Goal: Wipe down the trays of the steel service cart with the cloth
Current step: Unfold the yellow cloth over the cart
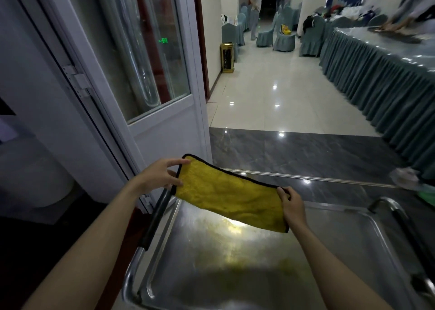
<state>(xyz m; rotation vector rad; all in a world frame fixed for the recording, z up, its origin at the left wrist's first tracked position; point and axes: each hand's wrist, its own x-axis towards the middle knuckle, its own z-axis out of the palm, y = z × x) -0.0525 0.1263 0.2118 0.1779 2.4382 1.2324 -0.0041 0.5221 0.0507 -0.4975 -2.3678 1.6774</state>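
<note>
Steel tray (341,251) seemingly smeared, both hands pinching yellow cloth (228,196), tiled hall.

Cart tray (353,251) cut off below (lower trays hidden), blurred figure (414,6) top right

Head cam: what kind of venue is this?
Likely a hotel banquet hall: long skirted table, fabric-covered chairs, glossy tiled floor, steel service cart in front.
</note>
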